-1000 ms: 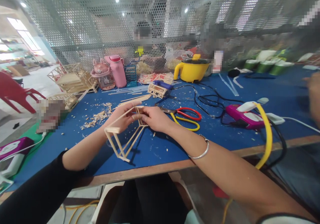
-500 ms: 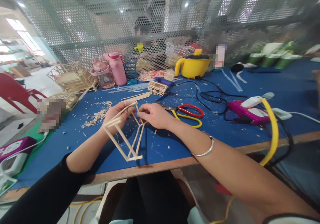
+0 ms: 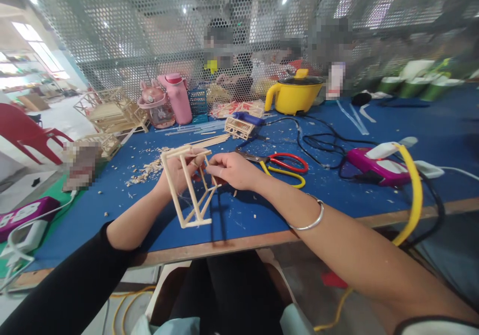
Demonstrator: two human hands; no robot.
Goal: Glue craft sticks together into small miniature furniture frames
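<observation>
A small box-like frame of pale wooden sticks (image 3: 189, 188) is held up over the blue table near its front edge. My left hand (image 3: 178, 169) grips the frame from behind, its fingers closed around the far upper sticks. The fingertips of my right hand (image 3: 231, 169) pinch at the frame's right side, by an upright stick; whether they hold anything else is hidden. Just right of my right hand lie scissors (image 3: 287, 162) with one red and one yellow handle loop.
Behind the hands lie wood scraps (image 3: 149, 170), loose sticks (image 3: 209, 141), a small stick model (image 3: 239, 127) and a blue-handled tool (image 3: 248, 118) with a black cord. A yellow pot (image 3: 297, 95) stands at the back. A purple power strip (image 3: 377, 168) sits at right; larger stick models (image 3: 112, 109) stand left.
The stick frame has been tilted and turned, its near end now higher and more upright. Both hands remain on it. The whole view has shifted slightly.
</observation>
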